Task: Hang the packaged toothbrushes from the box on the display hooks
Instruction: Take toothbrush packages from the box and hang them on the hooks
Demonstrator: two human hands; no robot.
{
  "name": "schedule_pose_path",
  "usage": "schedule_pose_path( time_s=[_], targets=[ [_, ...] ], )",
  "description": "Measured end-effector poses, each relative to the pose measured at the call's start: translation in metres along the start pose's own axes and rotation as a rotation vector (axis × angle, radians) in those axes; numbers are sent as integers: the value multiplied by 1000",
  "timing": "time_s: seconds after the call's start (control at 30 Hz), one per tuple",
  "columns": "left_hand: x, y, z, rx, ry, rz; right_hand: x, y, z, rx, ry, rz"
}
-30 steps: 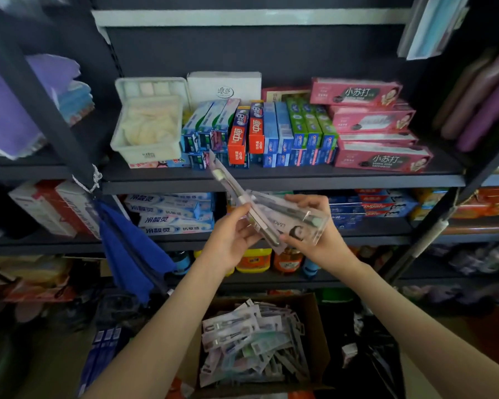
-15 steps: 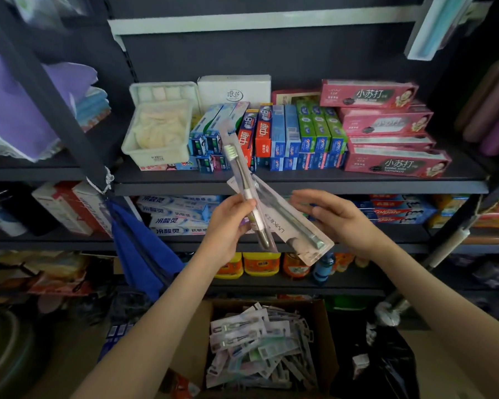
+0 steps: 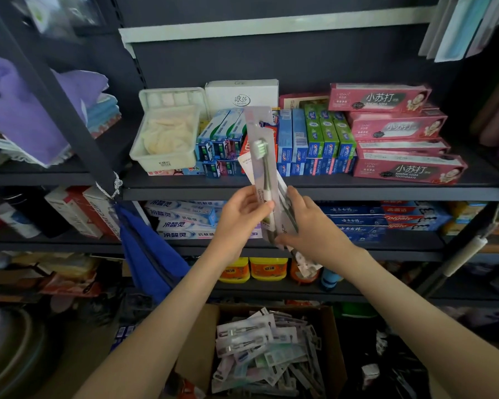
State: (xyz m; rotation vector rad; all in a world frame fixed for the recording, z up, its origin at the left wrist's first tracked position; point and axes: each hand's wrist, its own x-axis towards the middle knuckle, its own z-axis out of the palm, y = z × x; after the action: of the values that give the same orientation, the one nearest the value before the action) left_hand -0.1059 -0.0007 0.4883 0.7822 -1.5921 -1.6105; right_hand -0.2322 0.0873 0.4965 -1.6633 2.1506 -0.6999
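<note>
Plainly upright before the shelf [image 3: 314,194], one packaged toothbrush [image 3: 261,156] is pinched between the left hand's [image 3: 241,216] thumb and fingers. Behind it the right hand [image 3: 311,228] grips more packs [image 3: 288,217], mostly hidden. Below, the box [image 3: 202,347] of packs is cut off by the frame edge.

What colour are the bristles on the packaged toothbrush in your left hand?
Bristles of the packaged toothbrush: white and pale green, seen in the head view.
</note>
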Motion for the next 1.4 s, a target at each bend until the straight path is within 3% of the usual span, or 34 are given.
schedule_pose_path(
  time_s=[0.13,0.4,0.57,0.93,1.27,1.4],
  targets=[
    [3,5,6,1,-32,0,0,8,-5,-87,-46,-14],
    [14,22,28,36,-48,53,-8,28,-36,-40,31,-56],
    [26,38,34,123,76,147,-16,46,-60,-31,218,-17],
    [74,122,103,429,181,356,7,46,-154,-101,673,-93],
    [113,170,165,522,187,474,14,60,-242,-200,881,-131],
    [122,175,181,570,202,511,18,71,-265,-246,875,-93]
  ],
)
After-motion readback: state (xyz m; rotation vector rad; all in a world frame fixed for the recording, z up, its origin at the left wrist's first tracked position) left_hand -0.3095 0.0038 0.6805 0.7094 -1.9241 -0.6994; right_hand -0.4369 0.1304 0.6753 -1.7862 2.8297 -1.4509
